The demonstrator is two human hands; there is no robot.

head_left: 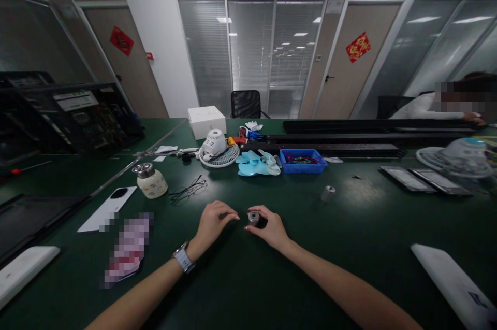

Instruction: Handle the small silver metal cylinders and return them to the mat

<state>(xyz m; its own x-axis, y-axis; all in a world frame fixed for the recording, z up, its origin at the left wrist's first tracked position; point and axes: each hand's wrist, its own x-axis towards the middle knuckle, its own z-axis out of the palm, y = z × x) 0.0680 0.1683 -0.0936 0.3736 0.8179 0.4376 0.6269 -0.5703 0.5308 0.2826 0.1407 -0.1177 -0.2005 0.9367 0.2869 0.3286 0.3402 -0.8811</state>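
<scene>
right hand (274,231) grasping small metal cylinder (253,217) between thumb and fingers. left hand (212,225) just left of grip, fingertips close together, can't tell if holding anything. second cylinder (328,194) farther out, right.

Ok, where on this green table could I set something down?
A broad bare patch lies between the right hand, the standing metal cylinder and the white slab. Another lies between the right forearm and the left forearm. Farther back is crowded: white fan, blue blades, blue bin.
</scene>
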